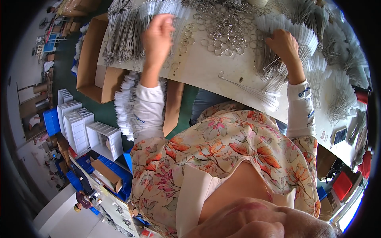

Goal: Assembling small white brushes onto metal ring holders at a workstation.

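- The left hand [158, 35] is reaching up the table, fingers loosely curled and pressed down into a fanned bunch of thin wire pieces with clear sleeves [158, 10]. Can't tell if it's actually pinching any of them.
- The right hand [282, 44] is curled around another fan of the same sleeved wires [291, 35], knuckles up, looks like a grip on the bundle.
- Between the two hands is a loose heap of small metal rings [222, 27], scattered flat on the white table [198, 69], a few stray ones rolling out toward the near edge.
- A smaller bunch of wires [254, 93] lies right at the near edge of the table, tips hanging just past it.
- More piles of wires [341, 91] run along the right side, packed close, so not much bare room over there. The only open patch is the strip between the rings and the near edge.
- The left edge of the table butts up against an open cardboard box [93, 67]; inside is mostly bare with one white sheet.
- Just below it, a white bristly stack [126, 103] leans by the person's left sleeve.
- Down on the floor to the left: white trays with dividers [79, 125], blue crates [117, 172], one with a brown box in it.
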Available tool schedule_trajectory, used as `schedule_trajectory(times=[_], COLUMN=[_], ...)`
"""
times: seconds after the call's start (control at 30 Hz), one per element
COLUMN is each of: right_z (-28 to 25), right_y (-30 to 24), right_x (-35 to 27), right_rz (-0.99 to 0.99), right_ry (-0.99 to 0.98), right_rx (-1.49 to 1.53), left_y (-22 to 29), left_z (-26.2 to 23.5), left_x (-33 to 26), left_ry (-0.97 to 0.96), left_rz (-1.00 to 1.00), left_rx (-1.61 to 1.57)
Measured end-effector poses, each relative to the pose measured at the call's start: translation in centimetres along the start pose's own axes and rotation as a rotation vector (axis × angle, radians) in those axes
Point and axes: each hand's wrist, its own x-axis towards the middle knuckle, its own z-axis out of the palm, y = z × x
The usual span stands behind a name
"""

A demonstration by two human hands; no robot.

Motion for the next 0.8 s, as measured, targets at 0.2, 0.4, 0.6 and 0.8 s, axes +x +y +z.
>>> schedule_trajectory(times=[0.2, 0.4, 0.6, 0.8], right_z=[1.0, -3.9, -2.8, 1.2], right_y=[1.1, 7.1, 23.2, 24.5], right_x=[-2.1, -5.1, -8.7, -9.1], right_rz=[0.110, 0.112, 0.583, 0.733], right_ry=[0.091, 0.735, 0.598, 0.181], right_rx=[0.326, 1.299, 0.671, 0.327], left_y=[-12.5, -22.1, -19.7, -14.2], left_z=[-9.1, -14.5, -14.5, -13.0], left_x=[9.7, 13.0, 12.4, 11.8], left_ry=[0.185, -0.049, 0.001, -0.080], left_rz=[0.079, 0.106, 0.052, -0.080], left_rx=[0.721, 0.861, 0.757, 0.926])
